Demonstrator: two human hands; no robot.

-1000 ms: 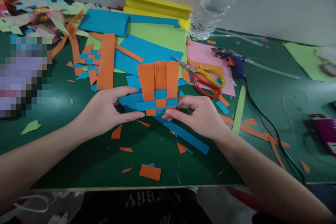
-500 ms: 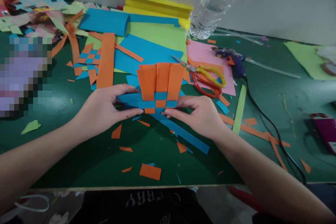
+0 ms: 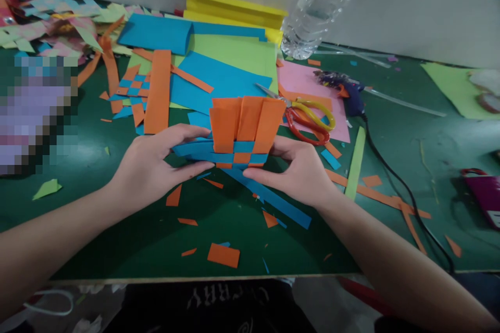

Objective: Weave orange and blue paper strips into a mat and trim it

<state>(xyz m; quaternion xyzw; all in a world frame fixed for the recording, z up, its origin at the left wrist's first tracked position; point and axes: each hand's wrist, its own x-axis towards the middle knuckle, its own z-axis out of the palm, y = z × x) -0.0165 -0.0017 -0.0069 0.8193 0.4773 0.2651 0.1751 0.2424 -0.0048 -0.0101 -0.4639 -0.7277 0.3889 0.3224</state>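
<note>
Together, two hands [image 3: 228, 164] hold one woven paper piece [image 3: 242, 146].

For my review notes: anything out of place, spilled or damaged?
Orange paper scraps lie scattered across the green table, looking untidy. The glue gun lies on its side, its front end seemingly crusted. Nothing looks spilled.

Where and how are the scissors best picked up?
Probably by the red and yellow handles, with the right hand coming from the near right: the scissors lie with both loops toward that side, blades pointing away to the left.
</note>
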